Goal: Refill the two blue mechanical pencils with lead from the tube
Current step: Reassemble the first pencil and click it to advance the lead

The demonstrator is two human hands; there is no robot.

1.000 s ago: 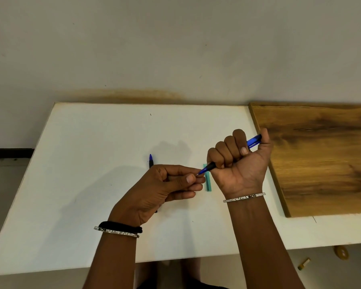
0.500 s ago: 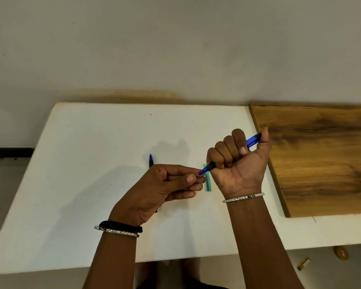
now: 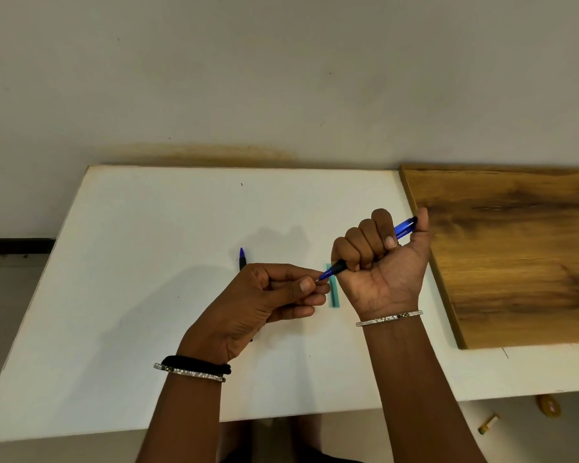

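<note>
Head view: the right hand [image 3: 380, 262] fists around one blue plastic mechanical pencil [image 3: 403, 226], thumb on its rear end, tip slanting down-left. The left hand [image 3: 264, 305] pinches thumb to forefinger at that tip — whether lead sits between them is too small to tell. The slim teal lead tube [image 3: 333, 295] lies on the white tabletop [image 3: 131, 262] between the hands; the second blue pencil [image 3: 242, 257] lies mostly hidden behind the left hand.
</note>
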